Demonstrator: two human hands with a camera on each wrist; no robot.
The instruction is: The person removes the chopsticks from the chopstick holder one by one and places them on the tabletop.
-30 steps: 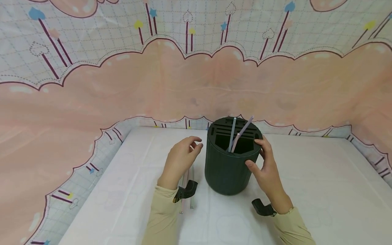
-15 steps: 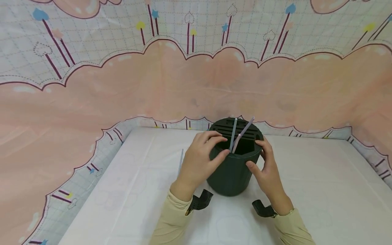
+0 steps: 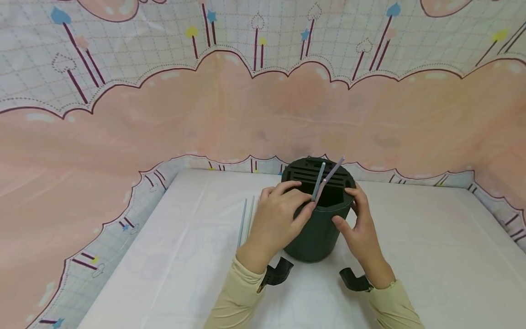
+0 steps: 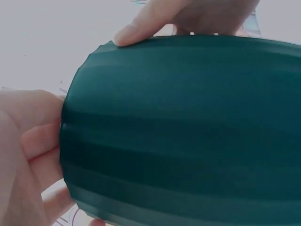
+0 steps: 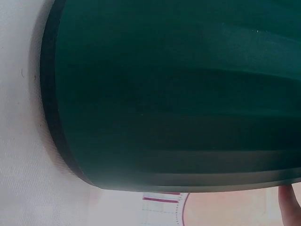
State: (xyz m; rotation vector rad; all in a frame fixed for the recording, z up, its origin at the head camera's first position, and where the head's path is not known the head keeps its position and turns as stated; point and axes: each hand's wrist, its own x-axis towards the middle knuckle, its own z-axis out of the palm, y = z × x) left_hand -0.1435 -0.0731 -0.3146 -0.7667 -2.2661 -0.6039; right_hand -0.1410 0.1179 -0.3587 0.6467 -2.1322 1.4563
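A dark green ribbed pen holder [image 3: 317, 235] stands upright on the table. My right hand [image 3: 363, 235] grips its right side, thumb outside and fingers at the rim. My left hand [image 3: 273, 224] reaches over the left rim, thumb and index finger pinching the lower visible part of a thin light blue stick [image 3: 318, 180]. Beside that lean a pink stick [image 3: 319, 192] and a purple stick [image 3: 337, 166]; their lower ends are hidden. In the left wrist view, the holder wall [image 4: 178, 113] fills the middle, with left fingers [image 4: 42, 141] at its rim.
Left of my left forearm, a light blue stick [image 3: 242, 221] and a pale green one [image 3: 250, 214] lie on the white-covered table [image 3: 164, 274], partly hidden by the hand. A patterned cloth [image 3: 287, 105] rises behind the table.
My left hand has moved right from beside the holder to its opening and taken hold of the light blue stick, which now tilts further right. The right hand keeps its grip.
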